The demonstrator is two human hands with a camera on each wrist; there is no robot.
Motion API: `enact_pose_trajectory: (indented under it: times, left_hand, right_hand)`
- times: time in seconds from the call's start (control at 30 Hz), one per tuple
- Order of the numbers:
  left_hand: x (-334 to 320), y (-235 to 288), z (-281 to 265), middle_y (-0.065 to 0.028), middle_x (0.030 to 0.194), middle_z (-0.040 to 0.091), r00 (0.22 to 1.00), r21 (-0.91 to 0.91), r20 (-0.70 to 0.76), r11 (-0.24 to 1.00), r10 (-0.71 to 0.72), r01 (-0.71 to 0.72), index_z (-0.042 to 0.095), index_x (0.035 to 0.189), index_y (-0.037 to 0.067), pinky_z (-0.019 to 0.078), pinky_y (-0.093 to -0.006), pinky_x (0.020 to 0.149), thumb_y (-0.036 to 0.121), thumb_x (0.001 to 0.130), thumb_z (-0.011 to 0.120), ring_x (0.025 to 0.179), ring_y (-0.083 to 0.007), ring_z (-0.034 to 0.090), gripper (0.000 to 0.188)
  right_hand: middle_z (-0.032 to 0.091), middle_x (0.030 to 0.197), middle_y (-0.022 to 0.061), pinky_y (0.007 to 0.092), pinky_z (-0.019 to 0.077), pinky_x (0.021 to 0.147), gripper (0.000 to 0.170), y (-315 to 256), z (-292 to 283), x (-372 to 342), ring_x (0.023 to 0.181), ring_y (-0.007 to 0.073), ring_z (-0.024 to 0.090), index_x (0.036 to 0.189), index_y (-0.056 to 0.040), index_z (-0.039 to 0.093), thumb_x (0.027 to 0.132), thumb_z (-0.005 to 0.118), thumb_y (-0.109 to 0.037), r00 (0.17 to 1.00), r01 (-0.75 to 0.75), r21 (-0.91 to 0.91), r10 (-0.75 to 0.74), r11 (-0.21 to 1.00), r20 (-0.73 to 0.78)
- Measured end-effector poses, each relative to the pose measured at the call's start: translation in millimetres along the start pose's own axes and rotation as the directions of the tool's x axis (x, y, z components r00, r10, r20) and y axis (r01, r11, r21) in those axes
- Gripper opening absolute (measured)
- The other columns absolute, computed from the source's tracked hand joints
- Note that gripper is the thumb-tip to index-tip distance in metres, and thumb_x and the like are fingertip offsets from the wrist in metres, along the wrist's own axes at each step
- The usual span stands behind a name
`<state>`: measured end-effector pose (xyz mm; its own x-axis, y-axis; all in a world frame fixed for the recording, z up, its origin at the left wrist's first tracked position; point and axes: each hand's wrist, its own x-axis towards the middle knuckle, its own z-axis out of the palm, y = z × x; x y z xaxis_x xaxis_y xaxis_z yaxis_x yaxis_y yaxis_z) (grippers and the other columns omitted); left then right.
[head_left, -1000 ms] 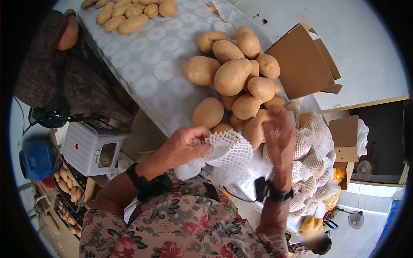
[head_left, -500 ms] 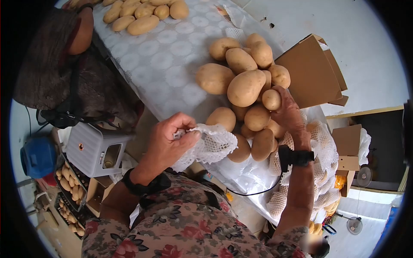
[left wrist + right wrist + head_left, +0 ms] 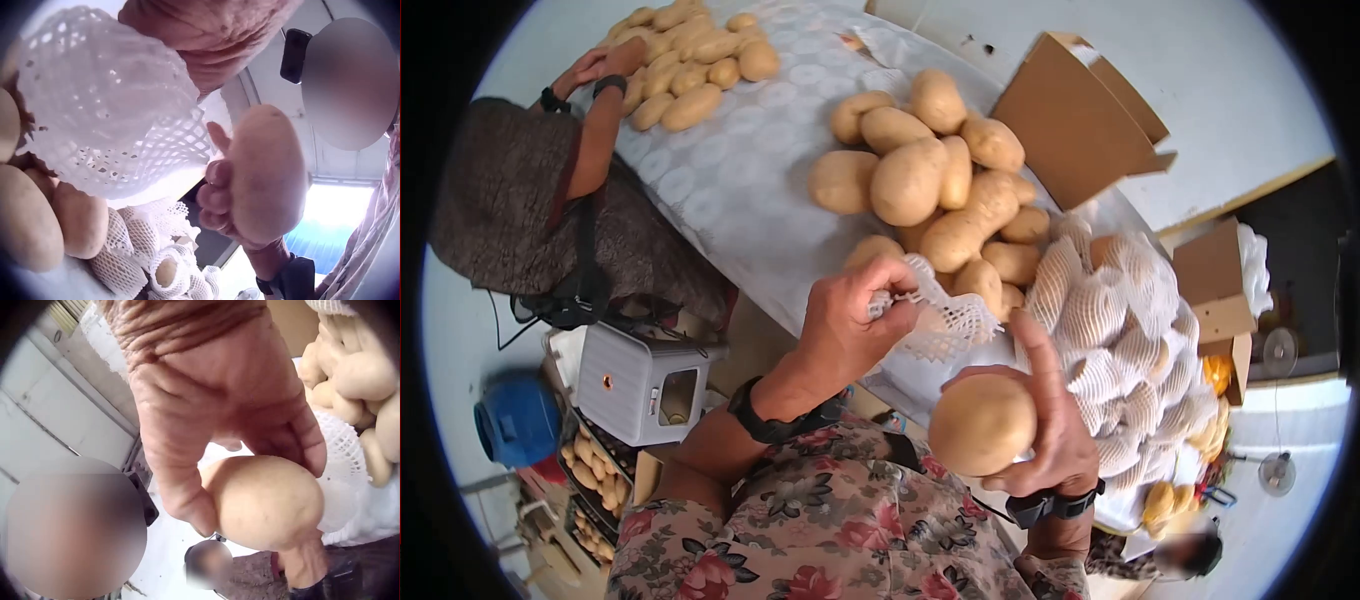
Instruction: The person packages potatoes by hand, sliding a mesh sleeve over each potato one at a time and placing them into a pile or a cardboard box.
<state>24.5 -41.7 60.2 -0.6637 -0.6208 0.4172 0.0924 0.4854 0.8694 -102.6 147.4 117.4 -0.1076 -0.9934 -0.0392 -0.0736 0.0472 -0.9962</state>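
Note:
In the head view my left hand pinches a white foam net sleeve between thumb and fingers, its mesh mouth spread toward the right. Close to my body, my right hand grips a large potato, with one finger pointing up along its side. From the left wrist the net looks wide and hollow, and the potato stands beside it, a short gap apart. The right wrist view has thumb and fingers on either side of the potato.
Bare potatoes are heaped beyond my hands, with netted potatoes piled on the right. A cardboard box stands behind. Another person handles more potatoes at the far left of the table. A grey stool is below.
My right hand has reached into the heap, taken a potato and brought it back toward my body. The left hand keeps the net and has moved slightly right.

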Motion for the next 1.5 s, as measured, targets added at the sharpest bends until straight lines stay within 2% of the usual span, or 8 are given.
enact_pose_trajectory:
  times: [0.33, 0.6, 0.8, 1.0, 1.17, 1.27, 1.47, 1.5]
  left_hand:
    - [-22, 17, 60, -0.0026, 0.073, 0.059, 0.842, 0.194, 0.392, 0.861, 0.371, -0.470, 0.058, 0.086, 0.011, 0.0494, -0.0314, 0.063, 0.002, 0.064, 0.068, 0.069, -0.0218, 0.058, 0.026]
    - [-36, 19, 82, -0.0044, 0.072, 0.058, 0.751, 0.029, 0.513, 0.866, 0.415, -0.498, 0.060, 0.086, 0.007, 0.0485, -0.0327, 0.061, -0.001, 0.063, 0.069, 0.070, -0.0233, 0.058, 0.026]
    - [-64, -7, 106, -0.0029, 0.080, 0.058, 0.683, -0.007, 0.603, 0.859, 0.411, -0.511, 0.061, 0.088, 0.006, 0.0501, -0.0312, 0.066, 0.003, 0.065, 0.069, 0.073, -0.0199, 0.058, 0.025]
    - [-77, -51, 131, -0.0072, 0.082, 0.056, 0.711, 0.105, 0.650, 0.894, 0.270, -0.435, 0.058, 0.086, 0.010, 0.0508, -0.0360, 0.066, 0.008, 0.069, 0.066, 0.074, -0.0255, 0.060, 0.018]
    - [-83, -65, 133, -0.0105, 0.079, 0.059, 0.758, 0.045, 0.638, 0.977, 0.134, -0.211, 0.055, 0.087, 0.008, 0.0495, -0.0368, 0.063, 0.012, 0.076, 0.066, 0.073, -0.0278, 0.061, 0.016]
    - [-80, -64, 128, -0.0126, 0.075, 0.061, 0.812, -0.008, 0.583, 0.999, -0.026, 0.038, 0.053, 0.087, 0.005, 0.0486, -0.0361, 0.063, 0.013, 0.080, 0.065, 0.072, -0.0288, 0.062, 0.016]
    - [-77, -65, 108, -0.0123, 0.093, 0.061, 0.835, -0.044, 0.505, 0.959, -0.221, 0.280, 0.054, 0.100, 0.000, 0.0488, -0.0331, 0.066, 0.012, 0.083, 0.063, 0.084, -0.0191, 0.060, 0.022]
    - [-74, -63, 106, -0.0148, 0.096, 0.061, 0.826, -0.014, 0.523, 0.966, -0.212, 0.257, 0.052, 0.106, 0.001, 0.0478, -0.0359, 0.072, 0.013, 0.082, 0.064, 0.082, -0.0280, 0.062, 0.029]
  right_hand:
    - [0.064, 0.100, 0.0211, 0.0352, 0.0482, 0.086, 0.109, 45, -17, -56, 0.094, 0.0318, 0.064, 0.145, -0.0075, 0.008, 0.060, 0.075, -0.015, 0.964, -0.237, -0.350, 0.176, 0.906, -0.197]
    - [0.062, 0.105, 0.0168, 0.0308, 0.0482, 0.086, 0.084, 66, -20, -68, 0.094, 0.0226, 0.061, 0.134, 0.0013, 0.035, 0.063, 0.076, -0.014, 0.849, -0.449, -0.068, 0.402, 0.891, -0.343]
    - [0.059, 0.105, 0.0123, 0.0287, 0.0476, 0.085, 0.068, 141, -1, -66, 0.093, 0.0160, 0.058, 0.121, 0.0038, 0.041, 0.066, 0.078, -0.013, 0.675, -0.272, -0.117, 0.102, 0.955, -0.731]
    - [0.061, 0.094, 0.0133, 0.0301, 0.0484, 0.077, 0.055, 186, -4, -62, 0.084, 0.0192, 0.060, 0.113, -0.0025, 0.045, 0.069, 0.077, -0.011, 0.548, -0.276, -0.212, -0.028, 0.938, -0.836]
    - [0.056, 0.111, 0.0207, 0.0431, 0.0444, 0.088, 0.030, 189, -4, -78, 0.105, 0.0384, 0.053, 0.098, -0.0036, 0.056, 0.069, 0.062, 0.004, 0.677, -0.351, -0.594, -0.242, 0.724, -0.695]
    - [0.058, 0.110, 0.0194, 0.0402, 0.0479, 0.083, 0.029, 188, -9, -80, 0.099, 0.0352, 0.056, 0.100, -0.0028, 0.057, 0.072, 0.060, 0.006, 0.708, -0.389, -0.671, -0.262, 0.631, -0.656]
    - [0.059, 0.109, 0.0186, 0.0328, 0.0523, 0.068, 0.029, 122, -22, -65, 0.088, 0.0297, 0.061, 0.106, 0.0004, 0.056, 0.078, 0.060, 0.004, 0.632, -0.271, -0.523, -0.260, 0.808, -0.730]
    - [0.059, 0.108, 0.0197, 0.0367, 0.0502, 0.076, 0.034, 118, -23, -58, 0.093, 0.0328, 0.059, 0.110, 0.0024, 0.054, 0.077, 0.063, 0.001, 0.640, -0.293, -0.443, -0.171, 0.847, -0.749]
